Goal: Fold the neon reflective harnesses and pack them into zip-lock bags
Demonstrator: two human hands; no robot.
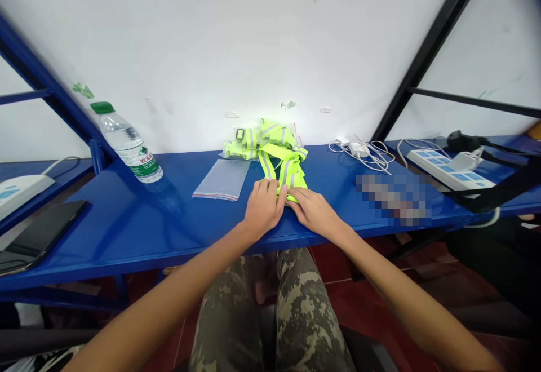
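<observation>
Your left hand (264, 207) and right hand (315, 211) press, fingers together, on the yellow reflective safety vest (281, 160); grip unconfirmed. The vest lies mid-bench (105, 237) at the rear edge, beside a clear plastic bag (222, 179).

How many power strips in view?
2. One power strip lies on the blue shelf at right, partly under a black strap. A second power strip sits on the blue shelf at far left, cut off by the frame edge. Others may be out of view.

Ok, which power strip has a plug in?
The strip at the right of the view, holding a white plug; the strip at the left edge shows none.
</observation>
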